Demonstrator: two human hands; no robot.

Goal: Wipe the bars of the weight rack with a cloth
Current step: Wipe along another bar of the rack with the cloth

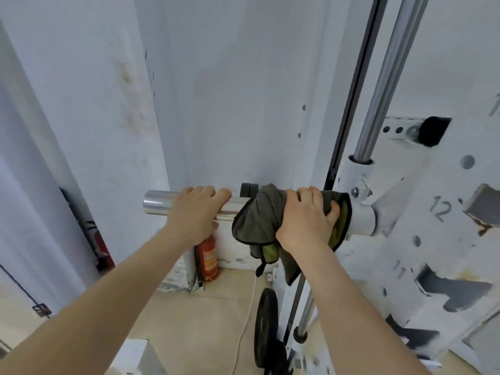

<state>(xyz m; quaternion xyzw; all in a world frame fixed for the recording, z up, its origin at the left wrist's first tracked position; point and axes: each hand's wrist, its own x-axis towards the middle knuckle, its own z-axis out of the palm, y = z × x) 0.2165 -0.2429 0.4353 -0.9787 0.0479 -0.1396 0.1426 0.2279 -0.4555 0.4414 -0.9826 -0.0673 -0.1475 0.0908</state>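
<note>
Dark grey cloth, green underside, wrapped round horizontal chrome bar close to white socket on rack upright; loose end hangs below bar. Grip of right hand closed round cloth and bar. Grip of left hand closed over bare bar, just beside cloth, toward free end. Vertical chrome rod rises above socket. Fire extinguisher and weight plate stand on floor below.

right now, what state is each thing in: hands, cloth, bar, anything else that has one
left hand, grips the bare horizontal bar near its free end
right hand, grips the cloth against the bar
cloth, wrapped over the bar, ends hanging down
horizontal bar, chrome bare left of the cloth
fire extinguisher, upright in the corner
weight plate, standing on edge
</note>
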